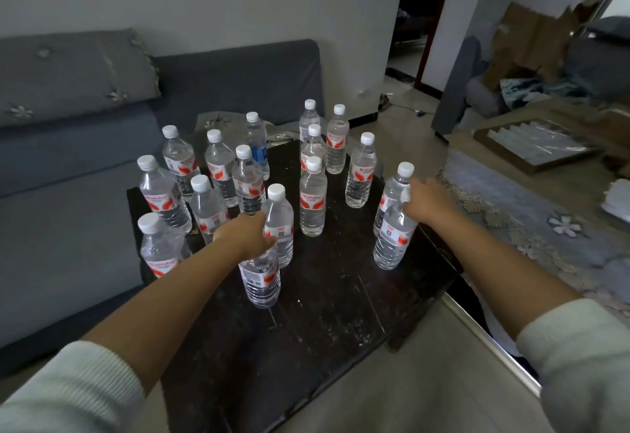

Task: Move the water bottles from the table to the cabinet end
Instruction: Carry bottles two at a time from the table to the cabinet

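Note:
Several clear water bottles with white caps and red-and-white labels stand on a dark wooden table (327, 316). My left hand (246, 234) grips the top of the nearest bottle (260, 281), which stands near the table's middle front; its cap is hidden under my palm. My right hand (426, 203) grips the neck of a bottle (391, 243) at the table's right edge. Another bottle (392, 187) stands just behind that one. One bottle with a blue label (258, 146) stands at the back.
A grey sofa (68, 194) runs along the table's left and far sides. To the right is a low surface covered with a patterned lace cloth (518, 214), bearing a framed tray (535, 144). A doorway (409, 40) opens at the back right.

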Demonstrator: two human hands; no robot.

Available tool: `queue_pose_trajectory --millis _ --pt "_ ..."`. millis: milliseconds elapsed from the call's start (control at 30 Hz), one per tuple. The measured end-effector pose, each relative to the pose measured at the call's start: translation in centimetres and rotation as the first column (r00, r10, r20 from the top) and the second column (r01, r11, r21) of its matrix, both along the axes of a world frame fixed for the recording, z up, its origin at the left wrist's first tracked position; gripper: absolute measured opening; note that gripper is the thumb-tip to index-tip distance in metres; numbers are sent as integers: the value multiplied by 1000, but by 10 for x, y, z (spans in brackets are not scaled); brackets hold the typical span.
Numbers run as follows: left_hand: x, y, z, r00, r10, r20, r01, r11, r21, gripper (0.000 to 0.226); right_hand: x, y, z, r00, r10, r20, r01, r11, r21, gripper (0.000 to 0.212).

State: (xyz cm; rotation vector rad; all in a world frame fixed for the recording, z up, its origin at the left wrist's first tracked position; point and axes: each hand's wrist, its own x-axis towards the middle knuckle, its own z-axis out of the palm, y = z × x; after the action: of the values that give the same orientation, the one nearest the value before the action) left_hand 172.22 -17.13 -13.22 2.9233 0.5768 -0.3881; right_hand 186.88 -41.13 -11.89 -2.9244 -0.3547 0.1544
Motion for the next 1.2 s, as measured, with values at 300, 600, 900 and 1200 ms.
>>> queue_pose_trajectory --millis 300,600,900,1200 --pt "19 14 -3 986 -131 -100 131 991 -13 45 32 19 -31 990 -124 -62 130 986 100 33" --pt "9 21 1 972 -209 -108 205 977 -51 35 38 17 -25 873 478 -97 -476 878 50 20" --pt "13 1 -4 998 -1 -56 1 1000 5 47 35 36 -34 967 255 -5 -255 963 -86 37" --pt "12 -36 -1 999 -42 20 43 999 -32 42 24 19 -40 962 272 13 -273 960 59 34"
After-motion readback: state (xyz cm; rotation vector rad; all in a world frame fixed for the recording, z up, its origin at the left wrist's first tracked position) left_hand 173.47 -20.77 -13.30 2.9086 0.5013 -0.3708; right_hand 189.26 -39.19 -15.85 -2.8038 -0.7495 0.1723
